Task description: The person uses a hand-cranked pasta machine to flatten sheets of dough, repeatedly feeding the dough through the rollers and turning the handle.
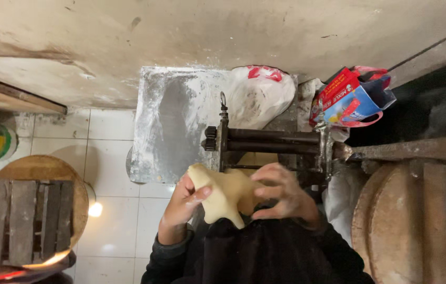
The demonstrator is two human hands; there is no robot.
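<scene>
Dough lump (226,195) sits at lower centre of frame, gripped by both hands. Left hand (183,202) curls fingers around its left side, right hand (284,197) clasps its right side with fingers half-bent. Roller machine (265,142) stands just above, beside floured metal tray (173,123).

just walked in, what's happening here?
A person holds a pale lump of dough in both hands: left hand grips its left side, right hand wraps over its right. It is held just in front of a dark metal roller machine. A flour-dusted metal tray lies behind, beside a white bag.
</scene>
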